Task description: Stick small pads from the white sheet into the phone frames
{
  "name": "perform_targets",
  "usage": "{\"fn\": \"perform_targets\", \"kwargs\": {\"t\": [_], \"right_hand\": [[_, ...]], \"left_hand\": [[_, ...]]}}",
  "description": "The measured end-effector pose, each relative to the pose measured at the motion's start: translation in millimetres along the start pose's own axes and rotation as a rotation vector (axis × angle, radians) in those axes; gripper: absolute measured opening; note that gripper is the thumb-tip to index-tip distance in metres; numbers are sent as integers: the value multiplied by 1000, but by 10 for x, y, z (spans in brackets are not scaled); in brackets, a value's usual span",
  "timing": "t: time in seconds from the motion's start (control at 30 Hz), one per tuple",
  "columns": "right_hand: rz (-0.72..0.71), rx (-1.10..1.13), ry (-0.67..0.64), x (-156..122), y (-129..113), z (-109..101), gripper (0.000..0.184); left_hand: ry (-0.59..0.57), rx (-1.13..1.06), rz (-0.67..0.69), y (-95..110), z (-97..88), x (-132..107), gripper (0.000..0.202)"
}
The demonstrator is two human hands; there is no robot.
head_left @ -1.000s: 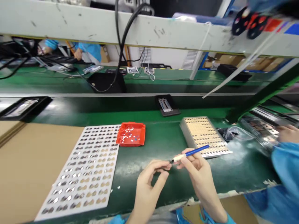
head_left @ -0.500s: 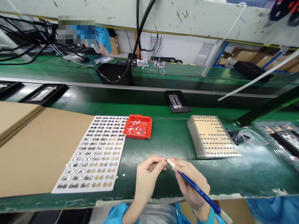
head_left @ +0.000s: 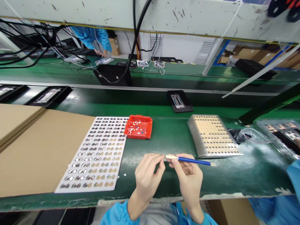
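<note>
My right hand (head_left: pixel 187 176) grips a thin blue pen-like tool (head_left: pixel 191 160), lying level with its pale tip pointing left. My left hand (head_left: pixel 148 176) is pinched at that tip, thumb and forefinger together; whatever sits between them is too small to make out. Both hands hover over the green bench (head_left: pixel 164 140) near its front edge. A white sheet of small shiny parts (head_left: pixel 98 153) lies to the left, a red tray (head_left: pixel 138 127) holding tiny pieces sits just beyond the hands, and a stack of tan perforated trays (head_left: pixel 213 136) is at the right.
Brown cardboard sheets (head_left: pixel 35 147) cover the bench's left side. A black tray with a phone-like part (head_left: pixel 179 101) rides the conveyor behind. Clear plastic bags and trays (head_left: pixel 276 131) lie at the far right beside a blue sleeve (head_left: pixel 294 175). Another person in blue (head_left: pixel 93 36) stands across the line.
The pen swung from pointing up-right, to hanging down-right, to lying level now. My left fingers stayed pinched at its tip. The view tilted down and leftward.
</note>
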State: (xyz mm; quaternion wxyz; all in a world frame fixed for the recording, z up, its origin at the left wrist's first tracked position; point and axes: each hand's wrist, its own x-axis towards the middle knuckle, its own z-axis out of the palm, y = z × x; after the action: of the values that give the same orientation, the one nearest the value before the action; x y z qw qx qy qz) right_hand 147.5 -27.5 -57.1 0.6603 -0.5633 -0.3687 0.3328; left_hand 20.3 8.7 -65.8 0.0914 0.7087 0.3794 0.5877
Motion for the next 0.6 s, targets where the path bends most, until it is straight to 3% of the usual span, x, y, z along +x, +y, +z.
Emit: {"fn": "perform_targets", "kwargs": {"t": [0.1,0.2,0.37,0.5,0.6], "right_hand": [[164,60,-57,62,56,-6,51],[248,113,-74,150,109,-42,60],[255,80,-17,206,242,-216,66],[246,11,-25,115,403,-366,65],[225,-26,-35,34,579,-437,66]], "left_hand": [[-51,56,18,-33,-48,68,24],[-103,142,92,-205,-186,252,24],[-201,444,276,-942,-439,731,18],[-407,605,373,-1590,-401,974,26],[-475,677,441,-1864,-339,1007,33]]}}
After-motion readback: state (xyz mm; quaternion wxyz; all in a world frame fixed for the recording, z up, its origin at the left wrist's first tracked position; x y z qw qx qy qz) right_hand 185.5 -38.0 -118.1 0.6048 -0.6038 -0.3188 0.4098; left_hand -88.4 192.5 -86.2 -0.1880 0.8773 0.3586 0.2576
